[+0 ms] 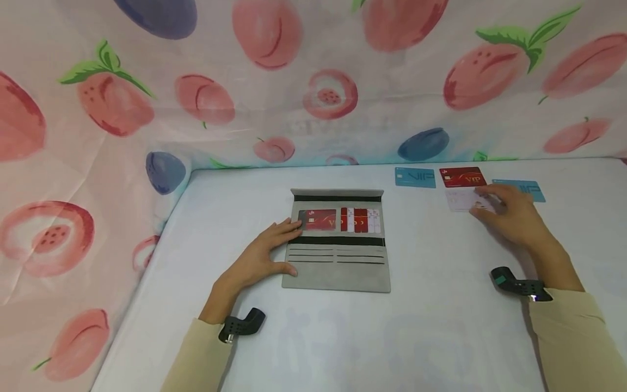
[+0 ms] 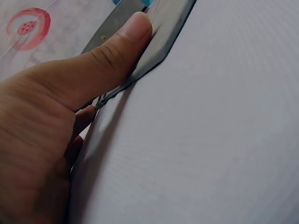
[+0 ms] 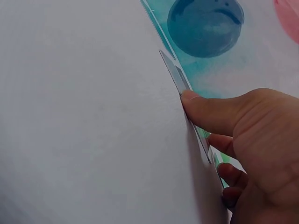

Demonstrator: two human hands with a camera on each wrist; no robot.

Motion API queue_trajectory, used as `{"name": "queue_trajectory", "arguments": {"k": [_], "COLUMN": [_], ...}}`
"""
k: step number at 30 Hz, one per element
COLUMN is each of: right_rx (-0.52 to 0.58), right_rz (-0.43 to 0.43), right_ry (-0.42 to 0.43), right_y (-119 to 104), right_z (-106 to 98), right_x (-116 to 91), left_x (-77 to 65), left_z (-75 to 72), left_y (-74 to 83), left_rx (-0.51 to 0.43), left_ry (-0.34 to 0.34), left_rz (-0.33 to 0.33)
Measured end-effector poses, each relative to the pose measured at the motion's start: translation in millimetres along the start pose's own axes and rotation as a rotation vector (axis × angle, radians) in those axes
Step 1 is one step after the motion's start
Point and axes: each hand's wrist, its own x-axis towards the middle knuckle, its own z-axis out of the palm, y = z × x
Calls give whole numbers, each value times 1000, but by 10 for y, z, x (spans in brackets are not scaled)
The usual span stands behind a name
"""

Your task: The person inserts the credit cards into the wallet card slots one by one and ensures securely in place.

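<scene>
An unfolded grey card wallet [image 1: 338, 277] lies on the white table. My left hand [image 1: 257, 258] rests at its left side, fingers extended, with fingertips on the upper part and thumb on the lower flap. A red VIP card [image 1: 320, 219] fills the wallet's left window, and red and white strips [image 1: 360, 220] show in the right one. At the right, my right hand [image 1: 516, 218] pinches a white card [image 1: 459, 200] between thumb and index finger. The right wrist view shows the thumb on the edge of this card [image 3: 174, 72]; its other fingers are partly hidden.
Behind the white card lies another red VIP card [image 1: 455, 175], with a blue VIP card [image 1: 415, 177] to its left. A second blue card [image 1: 536, 190] is partly covered by the right hand. A fruit-patterned cloth [image 1: 274, 109] rises at the table's back and left.
</scene>
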Motion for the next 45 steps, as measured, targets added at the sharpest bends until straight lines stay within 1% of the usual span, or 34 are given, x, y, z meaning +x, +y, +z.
{"name": "queue_trajectory", "arguments": {"k": [3,7,13,16,21,29,34,37,40,45], "right_rx": [-1,-23,-27,-12,11,-15,-14,-11,-16,-43], "right_rz": [-5,-28,-17,-14,-12,17,36,39,57,100], "right_ry": [-12,-4,21,24,18,-18,6,39,48,13], "right_y": [0,15,23,20,23,24,2,-22,-27,19], "right_z": [-8,-29,-29,-13,1,-9,-11,-38,-81,-156], "right_x": [5,8,9,12,16,19,8,2,-14,-50], "left_x": [4,7,11,8,5,13,12,13,15,15], "left_z": [7,13,2,-10,-16,-6,-12,-13,-8,-1], "left_y": [2,2,5,8,10,-8,-1,12,18,5], "left_rx": [7,6,24,32,29,26,27,27,24,18], "left_ry": [2,4,13,21,22,18,14,5,1,3], "left_rz": [0,9,54,64,55,48,31,9,-7,0]}}
